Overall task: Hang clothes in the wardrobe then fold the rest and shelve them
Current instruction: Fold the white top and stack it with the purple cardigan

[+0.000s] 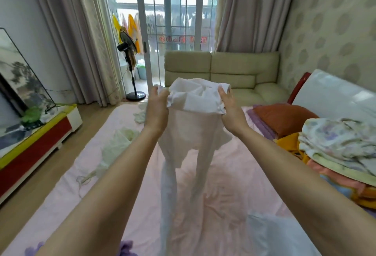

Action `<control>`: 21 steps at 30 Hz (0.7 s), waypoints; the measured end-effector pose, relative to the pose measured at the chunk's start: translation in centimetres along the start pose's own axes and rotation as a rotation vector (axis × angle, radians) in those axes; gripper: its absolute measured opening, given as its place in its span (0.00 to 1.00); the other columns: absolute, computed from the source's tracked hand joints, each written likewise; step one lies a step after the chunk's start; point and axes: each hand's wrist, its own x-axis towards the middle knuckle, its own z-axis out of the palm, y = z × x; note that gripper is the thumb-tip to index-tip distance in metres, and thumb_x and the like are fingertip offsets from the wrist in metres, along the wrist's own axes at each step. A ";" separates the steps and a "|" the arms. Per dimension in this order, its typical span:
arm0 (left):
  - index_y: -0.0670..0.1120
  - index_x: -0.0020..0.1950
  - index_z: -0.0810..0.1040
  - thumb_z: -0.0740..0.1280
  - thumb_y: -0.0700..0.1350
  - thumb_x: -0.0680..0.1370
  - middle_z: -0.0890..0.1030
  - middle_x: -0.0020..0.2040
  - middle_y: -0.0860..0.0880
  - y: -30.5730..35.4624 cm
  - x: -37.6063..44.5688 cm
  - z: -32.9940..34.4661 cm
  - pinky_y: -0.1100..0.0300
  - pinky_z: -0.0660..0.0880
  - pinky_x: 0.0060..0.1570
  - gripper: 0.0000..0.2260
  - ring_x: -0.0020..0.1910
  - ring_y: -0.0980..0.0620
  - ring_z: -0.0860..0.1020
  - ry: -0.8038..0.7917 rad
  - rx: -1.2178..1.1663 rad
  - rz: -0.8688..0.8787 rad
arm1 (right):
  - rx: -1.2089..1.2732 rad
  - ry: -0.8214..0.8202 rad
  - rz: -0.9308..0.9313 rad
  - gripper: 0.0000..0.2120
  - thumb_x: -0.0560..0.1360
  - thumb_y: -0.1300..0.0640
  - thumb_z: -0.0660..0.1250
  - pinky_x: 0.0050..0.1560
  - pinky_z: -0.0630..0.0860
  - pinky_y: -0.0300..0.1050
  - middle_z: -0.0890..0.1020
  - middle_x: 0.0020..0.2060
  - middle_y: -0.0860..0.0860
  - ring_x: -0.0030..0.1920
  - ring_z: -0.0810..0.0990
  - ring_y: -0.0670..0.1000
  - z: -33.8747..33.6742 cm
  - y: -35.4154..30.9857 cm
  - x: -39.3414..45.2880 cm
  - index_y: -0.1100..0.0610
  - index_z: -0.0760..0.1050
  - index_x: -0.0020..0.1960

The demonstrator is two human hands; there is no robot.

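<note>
A: Where's the garment rn?

B: White garment [193, 101] is up in the air over the middle of the bed [234, 184], held at its top edge by both hands. Two long thin strips hang down from it toward the near edge of the pink sheet.

A: Fingers?

B: Left hand [157, 107] – fingers curled round a bunched corner of the fabric, thumb on the near side. Right hand [228, 107] – thumb and fingers pinch the other corner, fabric wadded in the grip. Arms stretched fwd, hands apart w/ the cloth spanning between them.

A: Other stuff on the bed?

B: Pale green-white garment [120, 143] crumpled near the bed's left edge, cord trailing off it. Another small white piece [140, 116] near the far-left corner. Right edge: stack of folded bedding [337, 150], floral on top, plus an orange-red pillow [284, 117] behind it.

A: Beyond the bed?

B: Beige sofa [221, 70] at the far end, standing fan [128, 52] by the glass door, low red-yellow cabinet [36, 145] along the left wall.
</note>
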 end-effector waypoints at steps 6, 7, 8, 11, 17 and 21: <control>0.42 0.49 0.76 0.61 0.42 0.77 0.73 0.49 0.45 -2.1 -2.0 -0.6 0.55 0.71 0.47 0.05 0.51 0.43 0.74 -0.132 0.133 0.102 | -0.523 -0.103 -0.178 0.37 0.72 0.72 0.60 0.73 0.50 0.49 0.56 0.77 0.58 0.77 0.52 0.57 -0.2 0.4 -1.4 0.52 0.56 0.77; 0.42 0.49 0.76 0.62 0.41 0.77 0.74 0.50 0.43 -3.3 -3.4 -0.1 0.51 0.71 0.47 0.06 0.52 0.43 0.74 -0.210 0.197 0.099 | -0.590 -0.172 -0.178 0.33 0.73 0.69 0.61 0.71 0.52 0.49 0.61 0.75 0.58 0.75 0.57 0.57 0.7 0.8 -2.8 0.52 0.60 0.76; 0.41 0.50 0.78 0.63 0.40 0.76 0.74 0.51 0.42 -4.4 -4.6 0.5 0.50 0.72 0.47 0.06 0.52 0.43 0.74 -0.295 0.303 0.102 | -0.629 -0.238 -0.155 0.29 0.74 0.66 0.61 0.69 0.56 0.48 0.67 0.71 0.58 0.71 0.63 0.57 1.4 0.9 -3.9 0.52 0.64 0.73; 0.40 0.54 0.79 0.62 0.33 0.76 0.75 0.53 0.41 -8.4 -11.4 2.7 0.52 0.72 0.47 0.10 0.53 0.41 0.75 -0.515 0.552 0.063 | -0.649 -0.487 0.018 0.17 0.76 0.65 0.58 0.56 0.65 0.46 0.76 0.60 0.57 0.60 0.73 0.58 4.9 2.5 -10.0 0.55 0.72 0.63; 0.40 0.61 0.76 0.56 0.33 0.79 0.74 0.56 0.40 -18.6 -26.2 7.9 0.50 0.72 0.52 0.14 0.55 0.39 0.74 -0.876 0.766 -0.082 | -0.678 -0.840 0.095 0.09 0.76 0.67 0.57 0.43 0.66 0.46 0.73 0.56 0.58 0.53 0.75 0.60 14.4 10.1 -22.4 0.57 0.72 0.52; 0.37 0.60 0.76 0.57 0.34 0.79 0.77 0.58 0.40 -23.8 -34.6 10.0 0.50 0.73 0.54 0.13 0.58 0.38 0.75 -1.016 0.816 -0.209 | -0.700 -1.025 0.080 0.12 0.74 0.67 0.58 0.41 0.67 0.47 0.77 0.52 0.60 0.51 0.77 0.61 18.7 14.6 -30.4 0.59 0.69 0.57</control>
